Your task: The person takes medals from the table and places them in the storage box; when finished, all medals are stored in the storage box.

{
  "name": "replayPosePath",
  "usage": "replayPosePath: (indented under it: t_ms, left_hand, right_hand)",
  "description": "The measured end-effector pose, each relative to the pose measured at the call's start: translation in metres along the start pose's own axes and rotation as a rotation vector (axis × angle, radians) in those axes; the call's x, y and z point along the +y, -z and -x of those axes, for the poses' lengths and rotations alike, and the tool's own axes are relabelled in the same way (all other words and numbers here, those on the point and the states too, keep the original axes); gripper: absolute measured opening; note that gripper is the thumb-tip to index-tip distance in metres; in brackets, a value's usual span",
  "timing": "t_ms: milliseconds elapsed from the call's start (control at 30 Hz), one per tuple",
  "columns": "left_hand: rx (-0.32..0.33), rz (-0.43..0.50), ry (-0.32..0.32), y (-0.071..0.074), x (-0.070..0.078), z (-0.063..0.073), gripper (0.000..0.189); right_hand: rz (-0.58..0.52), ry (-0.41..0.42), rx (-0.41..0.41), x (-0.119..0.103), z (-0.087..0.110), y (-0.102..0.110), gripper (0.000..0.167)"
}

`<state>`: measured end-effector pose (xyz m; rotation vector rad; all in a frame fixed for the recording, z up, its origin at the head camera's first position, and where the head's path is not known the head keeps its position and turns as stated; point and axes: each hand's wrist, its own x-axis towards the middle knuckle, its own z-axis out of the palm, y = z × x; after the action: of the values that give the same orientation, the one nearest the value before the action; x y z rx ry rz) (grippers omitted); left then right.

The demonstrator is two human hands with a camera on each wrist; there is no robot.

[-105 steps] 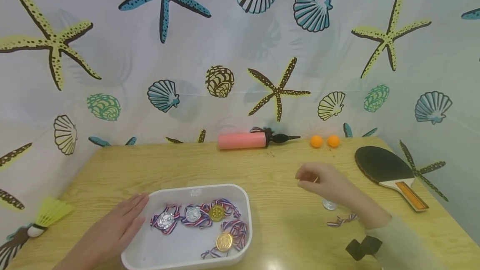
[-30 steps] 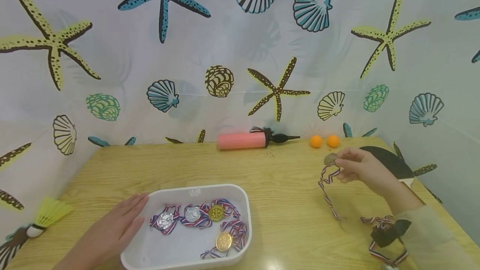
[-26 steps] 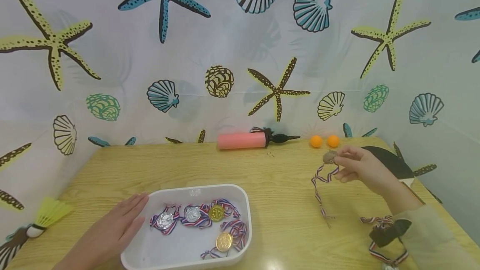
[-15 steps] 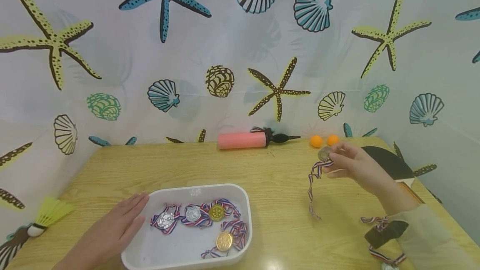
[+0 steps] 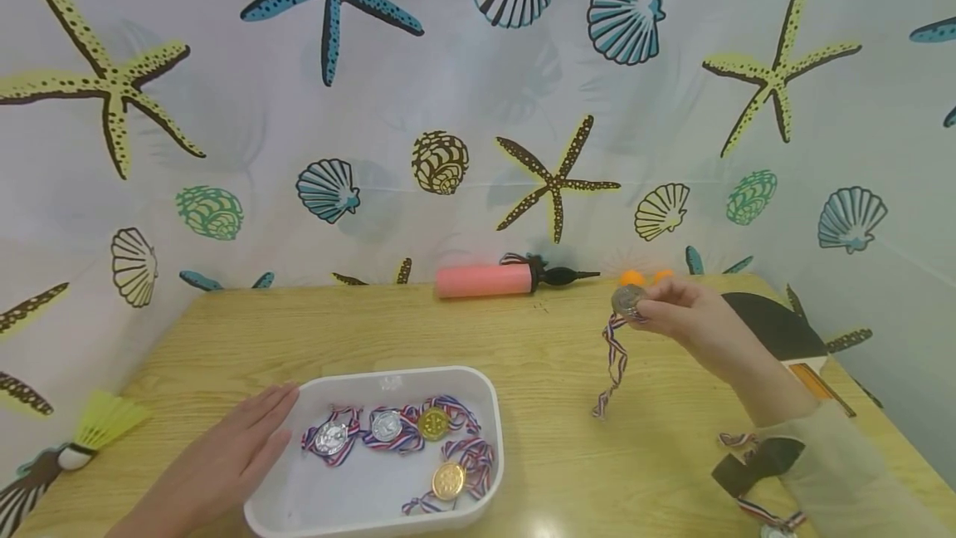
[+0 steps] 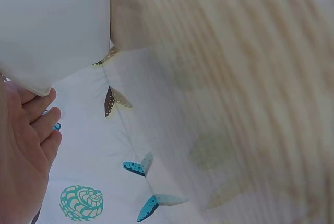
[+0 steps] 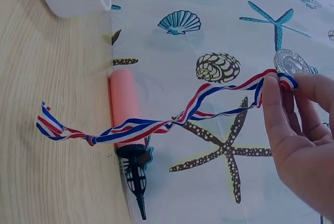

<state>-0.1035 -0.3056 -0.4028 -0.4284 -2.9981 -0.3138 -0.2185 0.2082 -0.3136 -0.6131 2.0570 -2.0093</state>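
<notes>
Silver medal [image 5: 626, 301], likely light, slick, safest by its rim: our right hand [image 5: 700, 326] pinches it, centre right; our left hand [image 5: 224, 453] lies straight-fingered, lower left.

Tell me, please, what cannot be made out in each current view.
Head: the held medal, fine design too small.
Head: the orange balls, lower parts behind the held medal and right hand.
Head: the paddle, partly behind the right forearm.
Head: the lower-right medal, cut off by the bottom edge.
Left wrist: contents of the tray, behind its side.
</notes>
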Motion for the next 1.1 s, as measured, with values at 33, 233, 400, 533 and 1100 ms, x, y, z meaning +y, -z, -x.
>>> replayPosePath:
  t_ms: [33,233,400,533,1100]
  left_hand:
    - [0.005,-0.001,-0.001,0.000,0.000,0.000,0.053]
    - [0.030,-0.020,-0.025,-0.001,0.000,0.000,0.052]
    - [0.034,-0.022,-0.032,-0.002,-0.001,0.000,0.051]
    - [0.044,-0.031,-0.043,-0.003,-0.001,0.000,0.051]
    - [-0.040,-0.004,0.023,0.001,0.000,-0.002,0.055]
  right_hand:
    - [-0.018,0.003,0.006,-0.002,0.000,-0.003,0.005]
    - [-0.087,0.061,0.021,-0.010,-0.004,-0.021,0.011]
    - [-0.140,0.127,-0.011,-0.016,-0.010,-0.038,0.013]
    - [-0.158,0.132,-0.031,-0.024,-0.013,-0.049,0.009]
    - [-0.301,0.183,-0.170,-0.063,-0.026,-0.102,0.011]
